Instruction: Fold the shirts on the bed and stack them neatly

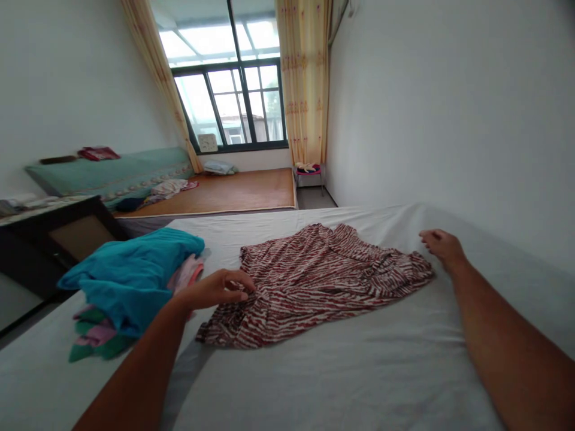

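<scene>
Lying spread across the white-sheeted bed (341,371), a thin red-and-white striped cloth garment (314,281) sits roughly in the middle of the mattress, wrinkled and partly bunched along its near edge. The left hand (220,288) rests at the garment's left edge with its fingers curled and pinching a small fold of the striped fabric between thumb and fingertips. The right hand (442,245) is at the opposite, right end, fingers bent downward and touching the sheet just beside the garment's corner; whether it actually grips cloth there I cannot tell, since the fingertips are turned away from the camera.

Just to the left of the left hand stands a loose stack of folded clothes (130,287), topped by a teal piece with pink and green layers under it, close to the bed's edge. Beyond the bed are a dark wooden cabinet (54,239), a low platform with a woven mat (224,191), a window (233,102) with yellow patterned curtains (303,84), and a small stool (309,170) by the wall.

The garment looks light, limp and stretchy, so it will likely sag and crumple wherever it is unsupported. It is neither fragile nor slippery. Hems, seams or corners at the two ends seem the best places to hold, keeping the cloth taut between both hands.
</scene>
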A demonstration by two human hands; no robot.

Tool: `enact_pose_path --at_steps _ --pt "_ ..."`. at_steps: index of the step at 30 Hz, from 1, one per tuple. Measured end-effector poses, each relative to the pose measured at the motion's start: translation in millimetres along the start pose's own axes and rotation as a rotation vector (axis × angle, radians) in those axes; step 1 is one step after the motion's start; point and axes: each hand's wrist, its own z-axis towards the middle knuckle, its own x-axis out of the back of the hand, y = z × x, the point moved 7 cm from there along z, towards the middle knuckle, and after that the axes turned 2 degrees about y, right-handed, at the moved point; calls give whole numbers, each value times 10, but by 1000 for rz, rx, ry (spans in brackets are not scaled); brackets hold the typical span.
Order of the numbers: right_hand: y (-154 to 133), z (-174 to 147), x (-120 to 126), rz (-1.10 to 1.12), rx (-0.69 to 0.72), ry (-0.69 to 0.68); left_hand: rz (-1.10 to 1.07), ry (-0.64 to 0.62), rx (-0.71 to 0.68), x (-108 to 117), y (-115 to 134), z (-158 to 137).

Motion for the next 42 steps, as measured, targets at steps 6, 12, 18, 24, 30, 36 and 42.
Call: enact_pose_path --at_steps 6,12,18,24,30,36,42 --pt "-321 -219 -437 -50 73 -452 299 -54 -78 -298 124 124" --pt "-522 -499 -506 13 13 -808 295 -169 -14 -350 76 97" --pt "-606 -492 -559 -131 145 -838 151 -56 -78 -197 236 34" --pt "-564 -376 -609 -349 211 -824 -52 -88 -56 -51 314 -102" --pt "-757 -167 -56 92 92 -604 -90 -399 -149 -333 765 -145" --pt "-193 -436 680 491 -199 -407 11 -506 -143 -718 1045 -313" --pt "123 -897 947 386 -273 -613 155 -473 76 -917 910 -542"
